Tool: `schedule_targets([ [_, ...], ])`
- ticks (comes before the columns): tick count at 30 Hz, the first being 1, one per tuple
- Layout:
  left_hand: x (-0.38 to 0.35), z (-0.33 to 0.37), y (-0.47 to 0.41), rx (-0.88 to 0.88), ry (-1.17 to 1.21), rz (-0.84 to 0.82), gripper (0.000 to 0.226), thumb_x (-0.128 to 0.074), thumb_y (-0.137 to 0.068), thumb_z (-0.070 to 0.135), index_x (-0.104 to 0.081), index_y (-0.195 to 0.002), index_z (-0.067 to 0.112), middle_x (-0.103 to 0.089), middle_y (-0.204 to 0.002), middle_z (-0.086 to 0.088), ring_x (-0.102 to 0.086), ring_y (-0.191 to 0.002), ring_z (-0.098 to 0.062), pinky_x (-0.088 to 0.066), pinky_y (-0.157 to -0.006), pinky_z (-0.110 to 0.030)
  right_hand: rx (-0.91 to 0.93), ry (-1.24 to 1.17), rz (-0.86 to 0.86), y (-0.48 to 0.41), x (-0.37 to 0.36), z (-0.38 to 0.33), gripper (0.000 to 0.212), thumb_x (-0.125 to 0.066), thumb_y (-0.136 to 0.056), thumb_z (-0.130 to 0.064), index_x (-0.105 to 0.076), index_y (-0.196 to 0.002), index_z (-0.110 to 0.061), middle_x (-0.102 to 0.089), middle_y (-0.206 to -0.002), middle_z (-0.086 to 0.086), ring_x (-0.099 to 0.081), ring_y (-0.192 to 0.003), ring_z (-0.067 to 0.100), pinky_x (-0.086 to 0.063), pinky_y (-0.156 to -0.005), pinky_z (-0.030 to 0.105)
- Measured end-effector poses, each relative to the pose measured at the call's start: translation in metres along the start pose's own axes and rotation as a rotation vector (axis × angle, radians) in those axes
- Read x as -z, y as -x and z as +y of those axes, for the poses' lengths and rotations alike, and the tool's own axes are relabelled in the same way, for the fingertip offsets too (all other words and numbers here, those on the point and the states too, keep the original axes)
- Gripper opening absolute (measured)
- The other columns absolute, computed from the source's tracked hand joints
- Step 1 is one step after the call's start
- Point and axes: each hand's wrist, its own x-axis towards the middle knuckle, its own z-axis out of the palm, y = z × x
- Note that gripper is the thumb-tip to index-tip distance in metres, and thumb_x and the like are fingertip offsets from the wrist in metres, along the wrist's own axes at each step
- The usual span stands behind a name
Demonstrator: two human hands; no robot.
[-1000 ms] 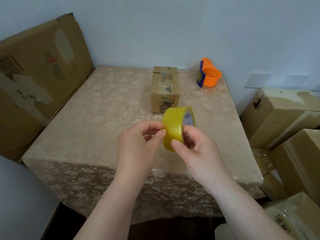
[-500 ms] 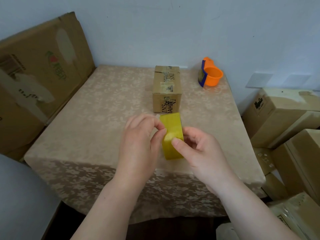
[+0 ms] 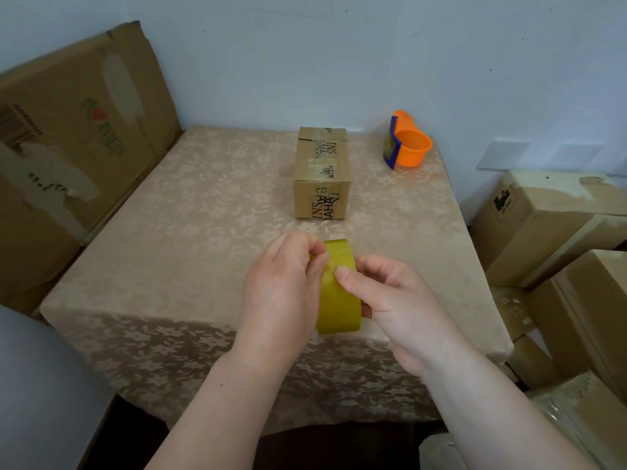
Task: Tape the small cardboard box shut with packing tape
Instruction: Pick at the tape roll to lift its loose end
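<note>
Nearer than the small brown cardboard box (image 3: 321, 173), the left hand (image 3: 283, 293) is picking at the yellow packing-tape roll (image 3: 339, 288) the right hand (image 3: 395, 307) is gripping; the edge risks tearing or resticking.

The small cardboard box (image 3: 322, 174) bears black print reading "INS" and "BAHA".

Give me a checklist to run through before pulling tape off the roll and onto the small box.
1. Tape roll held in both hands: ok, left hand and right hand grip it.
2. Free tape end lifted: cannot tell, left fingers pinch at the roll's top edge and hide it.
3. Small cardboard box within reach: ok, it stands on the table just beyond the roll.
4. Box flaps closed: ok, the top lies flat under old tape.
5. Orange tape cutter at hand: ok, right of the box, by the wall.
</note>
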Motion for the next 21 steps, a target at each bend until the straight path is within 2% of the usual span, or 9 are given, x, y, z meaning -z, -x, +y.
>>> schedule_targets([
  [4,-0.004,0.0,0.001,0.043,-0.006,0.029,0.005,-0.056,-0.082,0.013,-0.056,-0.08,0.009,-0.059,-0.075,-0.001,-0.042,-0.069,-0.005,-0.03,-0.06,-0.019,-0.071,-0.061,0.008,0.003,0.0,-0.003,0.023,-0.069,-0.082,-0.022,-0.067,-0.102,-0.011,-0.07,-0.104,0.017,-0.068,-0.086,0.024,-0.056,-0.079,0.043],
  [8,-0.005,0.002,0.0,0.054,-0.043,0.058,0.008,-0.055,-0.084,0.016,-0.054,-0.08,0.009,-0.056,-0.074,0.001,-0.044,-0.063,-0.013,-0.027,-0.049,-0.02,0.061,0.023,0.125,0.004,-0.003,-0.003,0.042,-0.074,-0.076,-0.024,-0.056,-0.112,-0.034,-0.06,-0.115,-0.013,-0.065,-0.096,0.014,-0.056,-0.075,0.033],
  [9,-0.005,0.003,0.0,0.048,-0.044,0.059,0.008,-0.055,-0.084,0.015,-0.053,-0.08,0.008,-0.056,-0.074,0.0,-0.044,-0.063,-0.013,-0.027,-0.049,-0.019,0.105,0.059,0.142,0.004,-0.004,-0.003,0.043,-0.074,-0.077,-0.023,-0.056,-0.113,-0.037,-0.061,-0.114,-0.014,-0.064,-0.097,0.011,-0.056,-0.077,0.033],
  [13,-0.006,0.004,-0.003,0.036,-0.061,0.051,0.008,-0.054,-0.083,0.017,-0.054,-0.081,0.009,-0.057,-0.076,0.0,-0.042,-0.064,-0.012,-0.028,-0.049,-0.024,0.2,0.119,0.23,0.002,-0.005,0.0,0.028,-0.073,-0.078,-0.023,-0.067,-0.103,-0.031,-0.07,-0.102,-0.008,-0.063,-0.098,0.006,-0.056,-0.084,0.036],
  [16,-0.006,0.005,-0.003,0.01,-0.054,0.021,0.005,-0.055,-0.085,0.015,-0.054,-0.083,0.011,-0.049,-0.078,0.007,-0.042,-0.066,-0.01,-0.026,-0.054,-0.01,0.238,0.158,0.305,-0.002,0.0,-0.002,0.011,-0.072,-0.078,-0.024,-0.072,-0.089,-0.027,-0.072,-0.094,-0.008,-0.065,-0.098,0.011,-0.052,-0.091,0.043],
  [21,-0.007,0.002,-0.003,-0.034,-0.042,-0.006,0.013,-0.045,-0.086,0.027,-0.051,-0.085,0.016,-0.047,-0.081,0.01,-0.035,-0.072,-0.001,-0.027,-0.054,-0.008,0.258,0.214,0.299,-0.008,0.008,-0.006,0.003,-0.074,-0.076,-0.021,-0.073,-0.078,-0.024,-0.073,-0.085,-0.007,-0.066,-0.092,0.015,-0.051,-0.09,0.047],
])
